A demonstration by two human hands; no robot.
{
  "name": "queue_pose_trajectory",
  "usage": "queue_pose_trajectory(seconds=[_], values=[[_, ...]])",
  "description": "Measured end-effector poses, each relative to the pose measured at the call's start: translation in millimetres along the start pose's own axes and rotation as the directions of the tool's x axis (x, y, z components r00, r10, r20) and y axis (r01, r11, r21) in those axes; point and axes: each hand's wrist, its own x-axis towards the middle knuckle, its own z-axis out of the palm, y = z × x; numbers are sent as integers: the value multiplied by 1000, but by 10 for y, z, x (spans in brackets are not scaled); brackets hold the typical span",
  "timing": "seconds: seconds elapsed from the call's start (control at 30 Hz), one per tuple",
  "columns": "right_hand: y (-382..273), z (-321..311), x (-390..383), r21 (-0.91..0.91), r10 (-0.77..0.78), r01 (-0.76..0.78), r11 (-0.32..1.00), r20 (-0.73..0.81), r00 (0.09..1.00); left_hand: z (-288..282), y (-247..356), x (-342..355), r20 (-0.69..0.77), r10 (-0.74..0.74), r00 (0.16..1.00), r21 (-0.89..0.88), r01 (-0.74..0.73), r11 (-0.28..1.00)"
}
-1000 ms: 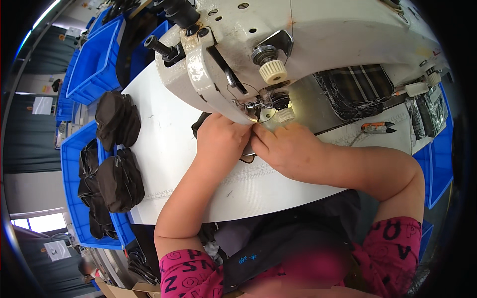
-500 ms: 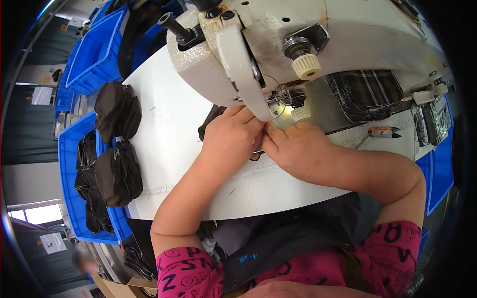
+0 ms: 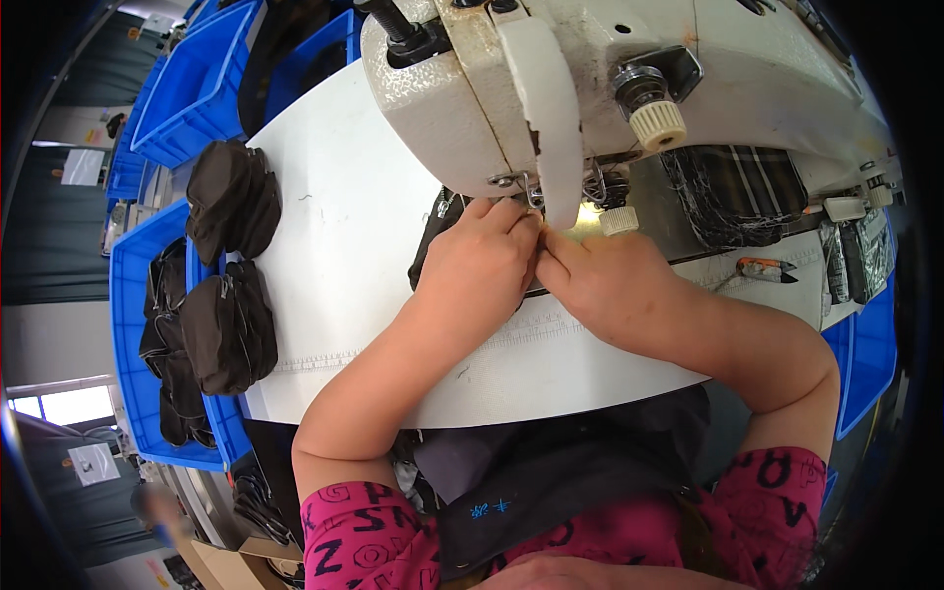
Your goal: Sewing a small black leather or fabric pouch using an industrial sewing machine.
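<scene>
At the needle area of a white sewing machine [image 3: 447, 113], my hands work close together on a dark fabric piece [image 3: 429, 246]. My left hand [image 3: 482, 254] has its fingers bent and pressed onto the fabric, just under the machine head. Beside it, my right hand [image 3: 612, 283] pinches the near edge of the same piece, its fingertips meeting those of the left. A metal zipper pull shows on the fabric's far left part. Most of the piece is hidden beneath my hands, and the needle is behind the machine's white guard.
Dark zippered pouches [image 3: 231, 329] pile over a blue bin [image 3: 128, 295] at the left edge of the white table [image 3: 324, 285]. Right of the needle lie a stack of plaid fabric [image 3: 747, 192], thread snips [image 3: 765, 269] and plastic-wrapped packets [image 3: 857, 258]. Another blue bin [image 3: 867, 369] stands at right.
The view has shifted slightly, so the machine sits further right and higher. More of the dark fabric and its zipper pull shows beside my left hand. Both hands keep their grip.
</scene>
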Motion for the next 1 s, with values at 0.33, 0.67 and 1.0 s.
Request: queue_pose_trajectory(seconds=[0.33, 0.67, 1.0], values=[[24, -98, 12, -1, -11, 11, 1000, 42, 999, -15, -103, 33, 6, -43, 999, -231, 43, 972], [13, -67, -8, 14, -3, 3, 1000, 28, 1000, 25, 5, 17, 20, 24, 999, 78, -26, 997], [138, -127, 35, -54, 11, -10, 999, 25, 1000, 24, -188, 52, 40, -210, 977, -415, 207, 886]])
